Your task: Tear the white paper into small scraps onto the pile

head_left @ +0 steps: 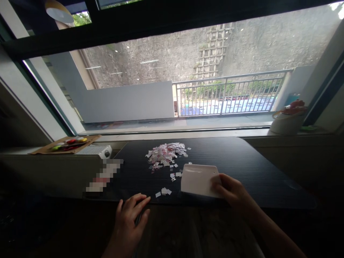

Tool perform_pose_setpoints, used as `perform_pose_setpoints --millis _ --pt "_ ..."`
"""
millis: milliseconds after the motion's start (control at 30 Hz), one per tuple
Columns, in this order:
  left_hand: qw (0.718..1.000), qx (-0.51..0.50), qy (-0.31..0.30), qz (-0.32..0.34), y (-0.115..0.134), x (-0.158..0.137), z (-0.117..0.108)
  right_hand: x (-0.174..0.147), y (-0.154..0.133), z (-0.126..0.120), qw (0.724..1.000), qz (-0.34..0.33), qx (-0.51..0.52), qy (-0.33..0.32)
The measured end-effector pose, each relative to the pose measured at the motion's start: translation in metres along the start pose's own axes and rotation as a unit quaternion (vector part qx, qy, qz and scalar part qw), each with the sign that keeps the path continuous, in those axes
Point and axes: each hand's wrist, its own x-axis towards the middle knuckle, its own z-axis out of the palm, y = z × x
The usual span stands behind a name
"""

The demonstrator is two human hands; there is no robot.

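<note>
Single view, head-worn; standing here I note the lens above and behind the right hand's [232, 190] grip on the white tray [199, 180], facing forward and down. Grip close to lens; left hand [131, 216] equally close, left of grip. Sightline runs past grip, over black tabletop [220, 152], to window [172, 71].

Indoor room: wide window [185, 68], radiator [92, 149], dark table [228, 154]

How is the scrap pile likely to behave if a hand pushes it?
The scrap pile would probably spread out rather than slide as one, since it is many loose pieces. Each piece looks small and flat, so likely very light. The dark table looks smooth, so scraps may slip easily.
</note>
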Motion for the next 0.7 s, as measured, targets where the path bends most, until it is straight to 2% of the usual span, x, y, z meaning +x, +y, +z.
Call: perform_pose_setpoints --millis 100,333,700 --pt "1.000 -0.007 0.005 -0.005 0.002 0.001 -0.001 -0.002 0.003 0.000 0.999 0.024 0.027 -0.022" --pt "1.000 -0.008 -0.010 -0.003 -0.004 -0.001 0.002 -0.001 0.005 0.006 0.999 0.029 0.023 -0.017" --pt "1.000 -0.003 -0.007 0.000 -0.004 -0.002 0.002 -0.005 0.001 0.011 0.996 0.041 0.056 -0.062"
